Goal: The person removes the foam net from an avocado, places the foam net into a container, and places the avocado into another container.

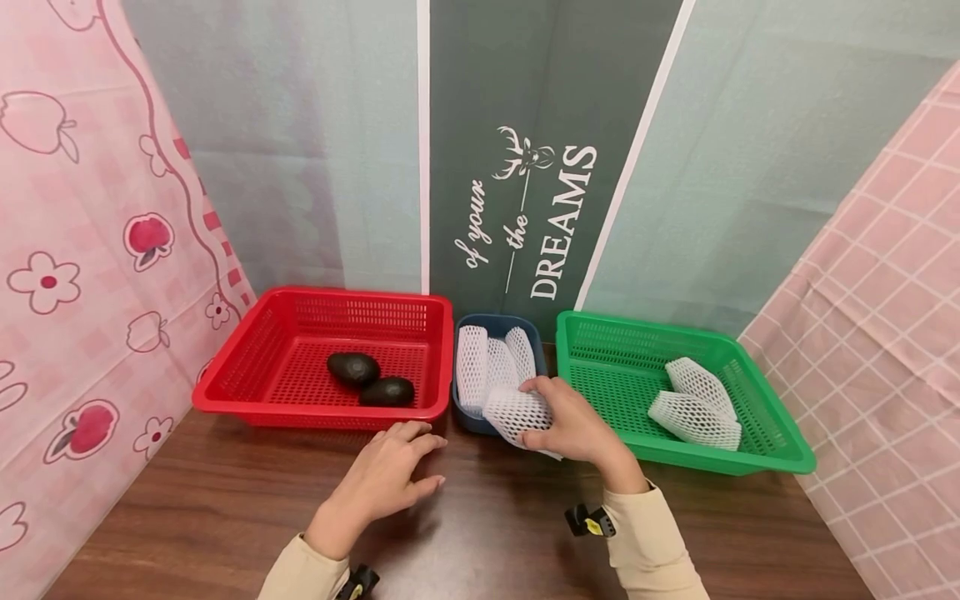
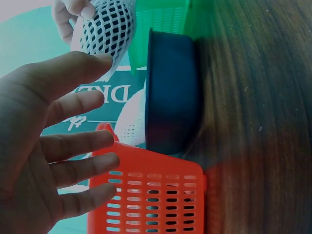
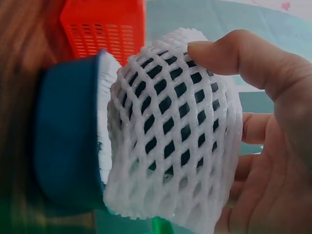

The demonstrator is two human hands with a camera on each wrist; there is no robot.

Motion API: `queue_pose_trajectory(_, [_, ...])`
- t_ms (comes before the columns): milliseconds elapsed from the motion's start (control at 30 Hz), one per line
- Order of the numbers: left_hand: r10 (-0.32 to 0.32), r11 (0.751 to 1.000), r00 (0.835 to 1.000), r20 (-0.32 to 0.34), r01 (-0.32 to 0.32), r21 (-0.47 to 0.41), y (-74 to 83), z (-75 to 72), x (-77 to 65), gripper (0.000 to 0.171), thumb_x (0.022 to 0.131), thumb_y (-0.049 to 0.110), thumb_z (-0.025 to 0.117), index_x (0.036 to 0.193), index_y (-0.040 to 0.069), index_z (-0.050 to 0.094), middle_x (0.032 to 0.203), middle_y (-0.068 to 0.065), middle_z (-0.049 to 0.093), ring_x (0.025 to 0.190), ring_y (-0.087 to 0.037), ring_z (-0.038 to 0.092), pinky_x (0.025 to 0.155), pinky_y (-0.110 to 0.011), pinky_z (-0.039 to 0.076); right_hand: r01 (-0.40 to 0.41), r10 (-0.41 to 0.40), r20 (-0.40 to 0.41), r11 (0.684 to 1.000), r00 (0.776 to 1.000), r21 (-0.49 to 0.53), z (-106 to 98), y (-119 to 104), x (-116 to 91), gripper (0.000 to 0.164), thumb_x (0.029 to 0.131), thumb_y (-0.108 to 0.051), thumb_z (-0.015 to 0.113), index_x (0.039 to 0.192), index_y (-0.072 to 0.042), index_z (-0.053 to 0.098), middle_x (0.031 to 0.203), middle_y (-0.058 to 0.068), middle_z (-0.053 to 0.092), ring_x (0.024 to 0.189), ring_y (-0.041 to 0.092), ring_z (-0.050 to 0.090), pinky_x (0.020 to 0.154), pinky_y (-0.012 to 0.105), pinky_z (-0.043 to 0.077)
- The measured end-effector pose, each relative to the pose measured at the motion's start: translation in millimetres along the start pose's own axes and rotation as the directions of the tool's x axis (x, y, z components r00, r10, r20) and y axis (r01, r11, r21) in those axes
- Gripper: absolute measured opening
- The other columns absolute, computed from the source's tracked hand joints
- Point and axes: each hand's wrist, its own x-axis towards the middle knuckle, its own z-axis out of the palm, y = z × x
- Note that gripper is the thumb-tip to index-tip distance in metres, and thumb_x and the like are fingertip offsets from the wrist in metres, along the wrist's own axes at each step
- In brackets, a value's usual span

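Note:
My right hand (image 1: 573, 421) grips an avocado in a white foam net sleeve (image 1: 519, 414), held over the front of the dark blue basket (image 1: 480, 426). In the right wrist view, dark skin shows through the mesh of the sleeve (image 3: 170, 117), with the thumb on its upper part. My left hand (image 1: 386, 471) hovers in front of the red basket with fingers spread, holding nothing. Several white foam net sleeves (image 1: 472, 367) lie in the blue basket. Two bare dark avocados (image 1: 354, 369) rest in the red basket (image 1: 255, 367).
At the right stands a green basket (image 1: 600, 387) with two netted avocados (image 1: 697, 419) inside. The baskets sit side by side on a brown wooden table (image 1: 480, 533), backed by a grey-green cloth (image 1: 345, 167). Pink patterned cloths (image 1: 75, 275) hang at both sides.

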Motion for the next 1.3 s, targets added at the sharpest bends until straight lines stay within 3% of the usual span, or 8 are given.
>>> queue_pose_trajectory(467, [-0.025,0.999,1.000,0.011,0.026,-0.027,-6.1,9.3,-1.5,0.037,0.071,0.031,0.076,0.102,0.013,0.069,0.105,-0.010,0.060,0.093,-0.026,0.057,0.072,-0.043,0.048,0.022,-0.021,0.035,0.999,0.999,-0.030,29,-4,-3,0.053,0.060,-0.024,0.079,0.107,-0.014,0.056,0.101,-0.001,0.053,0.086,0.015,0.051,0.075,0.034,0.044])
queue_pose_trajectory(733, [-0.046,0.997,0.999,0.029,0.047,-0.061,-11.3,16.7,-0.8,0.037,0.070,0.029,0.077,0.101,0.011,0.068,0.100,-0.006,0.059,0.089,-0.023,0.058,0.070,-0.039,0.049,0.039,-0.037,0.074,0.999,0.997,-0.023,37,-4,-5,0.054,0.062,-0.026,0.079,0.109,-0.014,0.056,0.102,0.003,0.054,0.088,0.018,0.052,0.078,0.036,0.044])
queue_pose_trajectory(1067, [-0.133,0.969,0.981,0.143,0.159,-0.190,-13.9,24.3,3.5,0.042,0.074,0.031,0.076,0.107,0.008,0.065,0.104,-0.005,0.059,0.097,-0.022,0.057,0.081,-0.040,0.047,0.079,-0.077,0.118,0.997,0.990,-0.014,51,-1,-4,0.054,0.062,-0.025,0.079,0.109,-0.013,0.056,0.102,0.002,0.054,0.088,0.017,0.052,0.076,0.036,0.045])
queue_pose_trajectory(1300, [-0.139,0.952,0.974,0.177,0.181,-0.248,-16.7,29.6,2.2,0.043,0.074,0.030,0.076,0.108,0.005,0.064,0.103,-0.004,0.060,0.097,-0.021,0.057,0.083,-0.039,0.046,0.083,-0.078,0.157,0.996,0.984,-0.024,61,0,-4,0.054,0.062,-0.027,0.080,0.111,-0.015,0.057,0.100,0.000,0.054,0.087,0.015,0.051,0.073,0.033,0.045])
